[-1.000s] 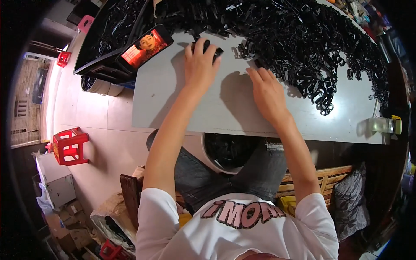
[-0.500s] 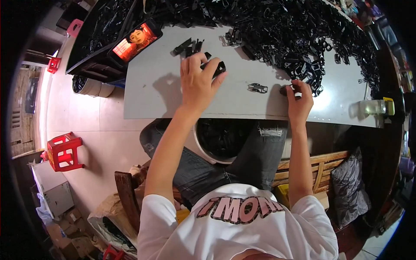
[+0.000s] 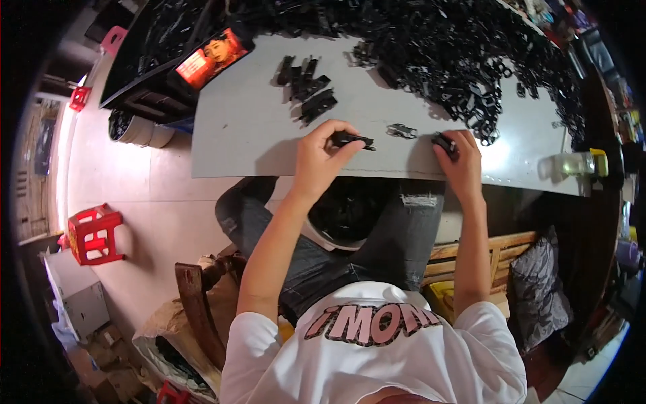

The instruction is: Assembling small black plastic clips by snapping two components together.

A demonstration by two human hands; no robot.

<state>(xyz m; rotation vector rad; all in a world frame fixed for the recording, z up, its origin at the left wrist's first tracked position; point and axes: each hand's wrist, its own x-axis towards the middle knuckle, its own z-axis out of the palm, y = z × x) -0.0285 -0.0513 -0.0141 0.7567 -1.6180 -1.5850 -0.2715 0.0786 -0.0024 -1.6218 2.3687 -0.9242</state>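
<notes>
My left hand [image 3: 317, 161] is near the table's front edge, its thumb and fingers pinched on a narrow black part [image 3: 351, 140] with thin prongs pointing right. To its right, my right hand [image 3: 464, 160] grips a small dark piece [image 3: 444, 143], partly covered by the fingers; I cannot tell its exact kind. Between both hands one loose black frame-like part [image 3: 402, 130] lies flat on the pale tabletop [image 3: 242, 128]. Beyond my left hand, several long black parts [image 3: 306, 87] rest in a loose cluster.
A large heap of black parts [image 3: 437, 60] covers the back and right of the table. A phone [image 3: 214, 57] leans at the back left. At the right edge lies a clear jar [image 3: 577, 165]. Between my legs sits a round tub [image 3: 323, 241] holding dark pieces.
My left hand has come from the cluster toward the front edge, now with a black part in it. Another part lies at the cluster's near end. My right hand has barely shifted.
</notes>
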